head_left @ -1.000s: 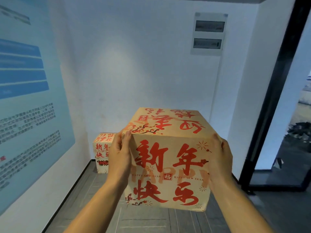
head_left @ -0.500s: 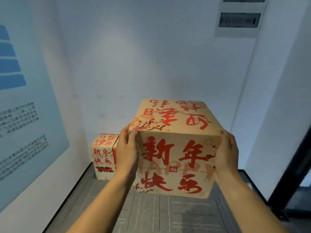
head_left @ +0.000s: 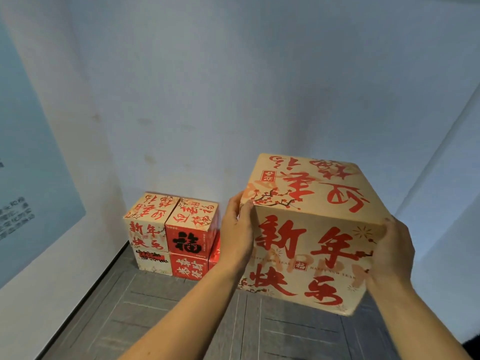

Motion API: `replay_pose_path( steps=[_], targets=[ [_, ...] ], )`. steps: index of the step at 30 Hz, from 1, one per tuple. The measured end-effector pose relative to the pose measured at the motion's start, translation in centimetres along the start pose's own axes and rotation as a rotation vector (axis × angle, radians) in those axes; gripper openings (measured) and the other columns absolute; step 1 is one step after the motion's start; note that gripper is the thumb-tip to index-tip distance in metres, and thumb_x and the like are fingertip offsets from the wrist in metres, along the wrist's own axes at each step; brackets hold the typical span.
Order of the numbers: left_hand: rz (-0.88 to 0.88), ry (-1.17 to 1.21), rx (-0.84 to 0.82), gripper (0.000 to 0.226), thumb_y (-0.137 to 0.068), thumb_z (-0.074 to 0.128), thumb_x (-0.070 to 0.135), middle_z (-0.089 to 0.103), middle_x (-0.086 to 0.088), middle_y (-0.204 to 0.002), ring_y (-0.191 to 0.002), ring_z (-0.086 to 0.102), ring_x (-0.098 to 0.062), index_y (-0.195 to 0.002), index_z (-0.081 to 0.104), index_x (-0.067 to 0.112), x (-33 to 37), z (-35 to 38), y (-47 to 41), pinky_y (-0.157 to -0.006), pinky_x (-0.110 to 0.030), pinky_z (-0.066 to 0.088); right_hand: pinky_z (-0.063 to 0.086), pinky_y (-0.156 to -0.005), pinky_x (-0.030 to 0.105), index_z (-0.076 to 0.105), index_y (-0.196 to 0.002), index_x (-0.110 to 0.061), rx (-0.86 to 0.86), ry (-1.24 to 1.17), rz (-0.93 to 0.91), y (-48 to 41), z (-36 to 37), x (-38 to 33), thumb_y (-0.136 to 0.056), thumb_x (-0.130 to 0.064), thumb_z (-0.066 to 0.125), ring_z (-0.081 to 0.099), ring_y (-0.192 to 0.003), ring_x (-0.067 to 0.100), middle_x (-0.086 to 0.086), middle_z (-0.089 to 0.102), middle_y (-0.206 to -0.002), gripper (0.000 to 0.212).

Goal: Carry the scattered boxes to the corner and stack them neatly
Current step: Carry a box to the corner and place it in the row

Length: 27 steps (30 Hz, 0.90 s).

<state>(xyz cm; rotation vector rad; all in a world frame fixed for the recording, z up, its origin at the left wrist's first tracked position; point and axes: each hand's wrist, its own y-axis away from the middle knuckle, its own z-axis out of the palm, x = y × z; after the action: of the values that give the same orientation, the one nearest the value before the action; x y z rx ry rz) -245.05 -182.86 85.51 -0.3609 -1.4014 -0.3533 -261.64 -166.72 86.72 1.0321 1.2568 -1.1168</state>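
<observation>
I hold a tan cardboard box (head_left: 309,237) with red brush lettering in the air in front of me, tilted slightly down to the right. My left hand (head_left: 237,235) grips its left side, thumb on the near face. My right hand (head_left: 389,255) grips its right side. In the far left corner stands a stack of boxes (head_left: 171,235), two layers high: a tan one and a red-fronted one on top, a white one and a red one beneath. A further red box (head_left: 216,249) peeks out behind my left hand, mostly hidden.
A blue poster (head_left: 28,162) covers the left wall. White walls close the corner behind and to the right. The floor (head_left: 145,315) is grey tile with a dark skirting strip along the left wall.
The view has come closer to the corner and tipped down. The stack now shows two boxes side by side in two layers. The held box sits further right in the frame.
</observation>
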Motion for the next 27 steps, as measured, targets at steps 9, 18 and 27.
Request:
replay_pose_path(
  steps=[9, 18, 27],
  targets=[
    [-0.117, -0.046, 0.132, 0.014, -0.109, 0.049, 0.043, 0.068, 0.013, -0.124, -0.118, 0.066, -0.014, -0.114, 0.059, 0.052, -6.3, 3.5, -17.0, -0.101, -0.048, 0.058, 0.050, -0.067, 0.034, 0.056, -0.134, -0.025, -0.117, 0.005, 0.133, -15.6, 12.8, 6.9, -0.110, -0.029, 0.038, 0.067, -0.087, 0.022, 0.004, 0.067, -0.107, 0.030],
    [-0.230, -0.064, 0.237, 0.015, -0.106, 0.053, 0.045, 0.064, 0.022, -0.119, -0.121, 0.063, -0.016, -0.110, 0.059, 0.059, -12.1, 0.6, -30.0, -0.104, -0.052, 0.055, 0.056, -0.079, 0.045, 0.058, -0.119, -0.036, -0.207, 0.111, 0.236, -23.4, 25.3, 14.5, -0.112, -0.023, 0.037, 0.068, -0.097, 0.026, 0.004, 0.070, -0.108, 0.025],
    [-0.305, -0.110, 0.212, 0.036, -0.108, 0.054, 0.036, 0.063, 0.020, -0.133, -0.124, 0.059, -0.004, -0.143, 0.057, 0.040, -22.4, -3.6, -41.8, -0.098, -0.033, 0.053, 0.051, -0.065, 0.035, 0.058, -0.124, -0.035, -0.161, 0.209, 0.329, -27.9, 35.5, 23.9, -0.113, -0.019, 0.038, 0.066, -0.093, 0.019, -0.003, 0.069, -0.105, 0.028]
  ],
)
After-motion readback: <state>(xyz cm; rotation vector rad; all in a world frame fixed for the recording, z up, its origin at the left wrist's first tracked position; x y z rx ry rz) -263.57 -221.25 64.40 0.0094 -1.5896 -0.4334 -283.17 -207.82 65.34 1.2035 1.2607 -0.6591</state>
